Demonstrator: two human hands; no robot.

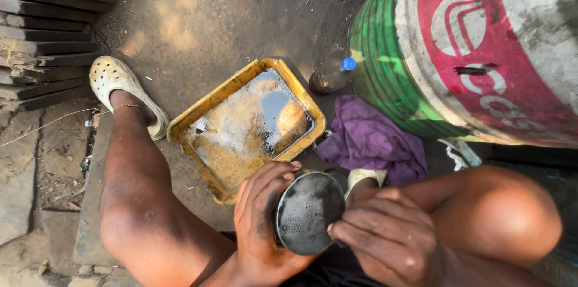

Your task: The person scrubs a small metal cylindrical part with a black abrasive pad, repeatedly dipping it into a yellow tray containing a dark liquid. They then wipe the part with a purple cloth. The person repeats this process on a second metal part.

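Round black greasy metal disc point(309, 212) gripped between both hands above knees. Left hand point(262, 221) fingers curled around disc's left edge; right hand point(388, 239) fingers pressed on right edge. Yellow oil-filled tray point(180, 130) just beyond, purple rag point(370, 139) beside.

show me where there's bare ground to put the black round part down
Bare dirt lies beyond the yellow tray, between the stacked slabs and the green drum. It is crowded right of the tray: a bottle and purple rag fill the gap to the drum. Both hands hold the black round part.
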